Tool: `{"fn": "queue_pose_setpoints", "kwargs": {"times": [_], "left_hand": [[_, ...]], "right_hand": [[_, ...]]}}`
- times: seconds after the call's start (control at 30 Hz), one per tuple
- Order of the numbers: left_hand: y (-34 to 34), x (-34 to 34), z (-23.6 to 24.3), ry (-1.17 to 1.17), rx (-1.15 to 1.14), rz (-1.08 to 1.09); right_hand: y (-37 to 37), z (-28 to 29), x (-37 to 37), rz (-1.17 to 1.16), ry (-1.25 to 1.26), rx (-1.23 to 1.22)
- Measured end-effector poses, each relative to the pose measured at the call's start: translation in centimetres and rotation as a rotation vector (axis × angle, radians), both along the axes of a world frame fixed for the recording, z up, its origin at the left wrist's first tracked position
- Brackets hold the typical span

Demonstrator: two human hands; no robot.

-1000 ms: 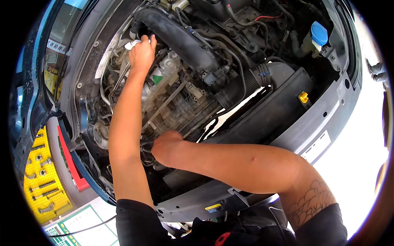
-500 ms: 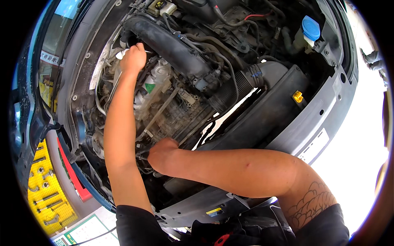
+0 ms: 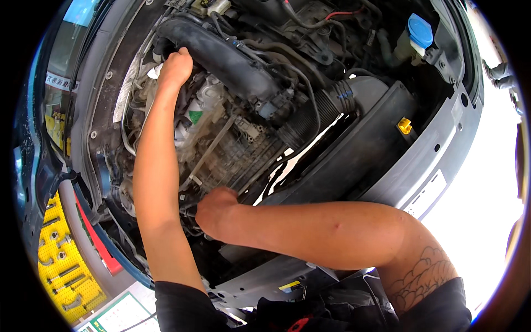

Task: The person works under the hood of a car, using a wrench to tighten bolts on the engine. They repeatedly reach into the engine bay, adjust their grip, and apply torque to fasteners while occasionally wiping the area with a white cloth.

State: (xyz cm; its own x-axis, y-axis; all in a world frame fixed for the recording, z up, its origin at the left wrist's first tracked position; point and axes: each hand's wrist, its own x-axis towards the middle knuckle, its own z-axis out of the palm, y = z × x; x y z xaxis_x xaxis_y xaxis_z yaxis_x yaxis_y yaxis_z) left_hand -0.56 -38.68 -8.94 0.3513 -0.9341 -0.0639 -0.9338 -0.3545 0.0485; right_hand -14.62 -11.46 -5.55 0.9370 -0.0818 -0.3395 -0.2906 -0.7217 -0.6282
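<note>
- We see the left hand (image 3: 176, 67) at the far left of the engine bay, fingers curled, just beside the left end of a thick black duct (image 3: 221, 58).
- A bit of white material (image 3: 155, 72) shows just left of that hand; we cannot tell whether the fingers grasp it, the duct or something hidden beneath.
- We find the right hand (image 3: 217, 209) at the near side of the engine (image 3: 218, 160), bent inward at the wrist. Its fingers are out of sight among dark parts, so we cannot tell what it grasps, if anything.
- The engine lies between and around both hands, dusty brown, with a small green patch (image 3: 195, 116) to the right of the left forearm.
- The black duct slants from the far left toward the middle; to its near right we see a ribbed black hose (image 3: 304, 124).
- Farther right and nearer runs a long black housing (image 3: 332, 160), with a yellow fitting (image 3: 405, 126) by its right end.
- At the far right we make out a blue cap (image 3: 420, 30) on a pale reservoir (image 3: 406, 52).
- A red cable (image 3: 343, 12) crosses the far middle.
- Outside the car, at the near left, we see a yellow pegboard (image 3: 66, 265) with metal tools on it, beside a red panel (image 3: 99, 238).
</note>
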Motion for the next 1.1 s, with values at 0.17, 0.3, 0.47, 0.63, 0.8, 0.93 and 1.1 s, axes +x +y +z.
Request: {"fn": "queue_pose_setpoints", "kwargs": {"times": [0.17,0.3,0.47,0.63,0.8,0.93,1.1], "left_hand": [[2.2,0.1,0.4,-0.253,-0.085,-0.378],[2.5,2.8,-0.1,-0.408,-0.216,-0.665],[3.1,3.3,-1.1,-0.244,-0.272,-0.653],[3.4,4.5,-0.9,0.259,-0.135,-0.366],[3.6,1.6,1.5,0.704,0.158,0.069],[2.3,-0.1,2.2,0.201,0.258,-0.130],[1.2,3.2,2.7,-0.349,0.217,-0.583]], "right_hand": [[-0.3,-0.6,-0.1,-0.026,-0.023,0.012],[-0.6,0.2,-0.4,-0.046,-0.020,0.054],[-0.8,0.6,-0.9,-0.067,-0.006,0.078],[-0.9,0.9,-1.3,-0.069,-0.033,0.001],[-0.7,0.8,-1.2,-0.091,-0.020,-0.001],[-0.7,0.2,-1.2,-0.086,-0.038,0.019],[-0.9,0.8,-1.4,-0.127,-0.025,0.053]]}}
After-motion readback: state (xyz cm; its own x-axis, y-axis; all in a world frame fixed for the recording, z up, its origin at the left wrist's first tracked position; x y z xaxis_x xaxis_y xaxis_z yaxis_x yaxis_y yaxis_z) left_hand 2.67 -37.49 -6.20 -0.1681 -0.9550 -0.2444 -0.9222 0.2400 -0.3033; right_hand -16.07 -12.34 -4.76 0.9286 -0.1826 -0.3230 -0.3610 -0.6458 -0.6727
